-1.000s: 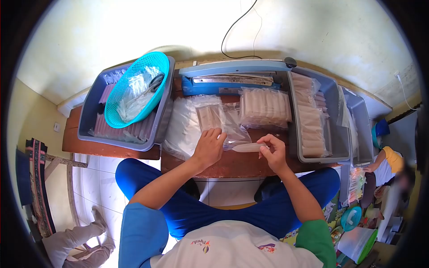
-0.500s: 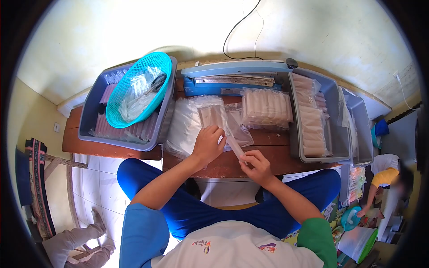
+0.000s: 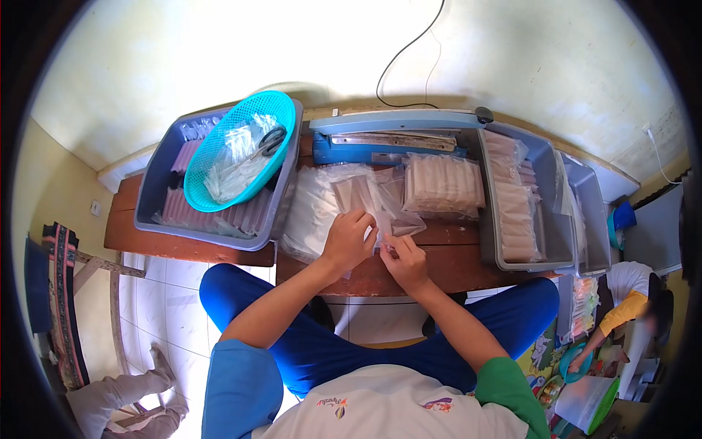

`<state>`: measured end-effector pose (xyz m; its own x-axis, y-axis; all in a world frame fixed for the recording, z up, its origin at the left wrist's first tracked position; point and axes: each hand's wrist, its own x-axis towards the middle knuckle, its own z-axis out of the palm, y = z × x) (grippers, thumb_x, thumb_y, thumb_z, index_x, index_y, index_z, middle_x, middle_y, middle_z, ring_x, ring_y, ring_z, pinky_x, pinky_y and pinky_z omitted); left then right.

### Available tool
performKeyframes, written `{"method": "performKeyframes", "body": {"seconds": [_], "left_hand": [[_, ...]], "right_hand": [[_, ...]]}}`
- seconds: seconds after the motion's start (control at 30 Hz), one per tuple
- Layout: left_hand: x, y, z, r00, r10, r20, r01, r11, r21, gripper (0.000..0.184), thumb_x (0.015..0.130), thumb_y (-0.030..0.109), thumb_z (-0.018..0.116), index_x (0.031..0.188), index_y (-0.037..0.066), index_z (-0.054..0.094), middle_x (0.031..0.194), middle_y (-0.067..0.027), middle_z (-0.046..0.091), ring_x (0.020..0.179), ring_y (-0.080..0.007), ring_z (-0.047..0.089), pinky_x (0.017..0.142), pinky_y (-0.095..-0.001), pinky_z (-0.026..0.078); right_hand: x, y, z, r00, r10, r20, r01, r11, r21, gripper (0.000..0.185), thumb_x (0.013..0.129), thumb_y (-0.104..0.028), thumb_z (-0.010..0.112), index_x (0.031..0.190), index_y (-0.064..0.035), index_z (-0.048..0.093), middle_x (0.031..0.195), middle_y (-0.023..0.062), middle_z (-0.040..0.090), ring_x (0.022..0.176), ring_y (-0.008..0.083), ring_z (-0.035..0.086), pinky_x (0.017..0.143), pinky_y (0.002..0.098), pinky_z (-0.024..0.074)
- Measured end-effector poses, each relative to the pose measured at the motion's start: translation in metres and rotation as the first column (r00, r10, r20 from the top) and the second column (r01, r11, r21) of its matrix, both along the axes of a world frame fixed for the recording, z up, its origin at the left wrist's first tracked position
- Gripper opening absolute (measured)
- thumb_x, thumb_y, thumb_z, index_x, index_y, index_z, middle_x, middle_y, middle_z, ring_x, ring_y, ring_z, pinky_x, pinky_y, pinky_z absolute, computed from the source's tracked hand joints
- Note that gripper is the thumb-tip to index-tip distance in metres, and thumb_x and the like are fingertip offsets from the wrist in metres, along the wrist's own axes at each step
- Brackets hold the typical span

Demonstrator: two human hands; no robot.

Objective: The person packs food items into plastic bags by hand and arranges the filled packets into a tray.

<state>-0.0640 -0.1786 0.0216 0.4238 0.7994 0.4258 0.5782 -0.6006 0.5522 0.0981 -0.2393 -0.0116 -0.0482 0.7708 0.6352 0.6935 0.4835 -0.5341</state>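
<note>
My left hand [image 3: 351, 240] pinches a clear plastic bag [image 3: 354, 193] near its lower end. Through the plastic, something pale pinkish shows in the bag. My right hand [image 3: 406, 262] is beside the left at the bag's near end, thumb and fingers closed together; what they grip is too small to make out. Beneath the hands lies a pile of flat clear bags [image 3: 311, 208]. To the right of the bag sits a packed bundle of pale pinkish sticks [image 3: 444, 183] in clear plastic.
A blue lever sealer [image 3: 398, 121] stands at the back. On the left, a teal basket [image 3: 196, 172] with scissors [image 3: 273, 139] rests on a grey tub [image 3: 150, 194]. Another grey tub [image 3: 488, 212] of packed sticks stands right. Another person [image 3: 621, 314] works at far right.
My right hand has moved left and up, close to my left hand. The pale pinkish stick it held outside the bag no longer shows there. The view has shifted slightly.
</note>
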Motion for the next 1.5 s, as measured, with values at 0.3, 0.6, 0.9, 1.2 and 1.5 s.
{"method": "performKeyframes", "body": {"seconds": [0.3, 0.6, 0.9, 1.2, 1.5], "left_hand": [[-0.003, 0.000, 0.001, 1.000, -0.002, 0.023, 0.002, 1.000, 0.020, 0.009, 0.080, 0.009, 0.069, 0.082, 0.006, 0.061, 0.085, -0.0088, 0.059, 0.077, -0.0312, 0.059, 0.071, -0.0405, 0.043], [-0.002, 0.001, -0.002, 1.000, -0.014, -0.014, 0.014, 1.000, 0.015, 0.010, 0.079, 0.010, 0.069, 0.083, 0.006, 0.060, 0.086, -0.0085, 0.059, 0.078, -0.0301, 0.058, 0.072, -0.0405, 0.043], [-0.003, -0.003, 0.010, 0.979, -0.008, -0.204, 0.021, 0.998, 0.058, 0.027, 0.077, 0.013, 0.071, 0.100, 0.007, 0.058, 0.089, -0.0083, 0.059, 0.084, -0.0280, 0.059, 0.078, -0.0384, 0.043], [0.000, -0.005, -0.007, 0.938, -0.037, -0.346, 0.063, 0.996, 0.064, 0.042, 0.074, 0.005, 0.062, 0.115, 0.007, 0.057, 0.087, -0.0092, 0.062, 0.083, -0.0261, 0.062, 0.078, -0.0371, 0.042], [-0.016, -0.015, 0.018, 0.837, -0.153, -0.526, 0.109, 0.988, -0.114, 0.040, 0.075, 0.007, 0.063, 0.114, 0.007, 0.056, 0.088, -0.0101, 0.064, 0.082, -0.0266, 0.064, 0.074, -0.0388, 0.044]], "right_hand": [[0.002, 0.007, -0.010, 0.996, -0.029, 0.087, 0.018, 0.992, 0.128, 0.025, 0.075, -0.002, 0.075, 0.098, -0.0044, 0.066, 0.083, 0.0084, 0.062, 0.070, 0.0240, 0.065, 0.060, 0.0338, 0.0553], [-0.007, 0.035, -0.025, 0.998, -0.024, 0.053, 0.033, 0.983, -0.182, 0.026, 0.083, -0.005, 0.065, 0.109, -0.0043, 0.064, 0.093, 0.0157, 0.060, 0.077, 0.0366, 0.065, 0.065, 0.0449, 0.0542], [-0.002, 0.056, -0.023, 0.995, -0.056, 0.080, 0.086, 0.892, -0.443, 0.050, 0.078, -0.001, 0.066, 0.127, 0.0017, 0.058, 0.109, 0.0216, 0.065, 0.085, 0.0312, 0.068, 0.075, 0.0399, 0.0546], [-0.002, 0.061, -0.033, 0.996, -0.092, 0.011, 0.088, 0.893, -0.441, 0.046, 0.076, -0.002, 0.067, 0.121, -0.0011, 0.061, 0.102, 0.0187, 0.066, 0.088, 0.0341, 0.065, 0.076, 0.0423, 0.0527], [-0.011, 0.035, -0.041, 0.997, -0.082, -0.005, 0.077, 0.956, -0.283, 0.035, 0.080, -0.006, 0.064, 0.114, -0.0031, 0.061, 0.105, 0.0193, 0.062, 0.093, 0.0401, 0.062, 0.080, 0.0468, 0.0522]]}}
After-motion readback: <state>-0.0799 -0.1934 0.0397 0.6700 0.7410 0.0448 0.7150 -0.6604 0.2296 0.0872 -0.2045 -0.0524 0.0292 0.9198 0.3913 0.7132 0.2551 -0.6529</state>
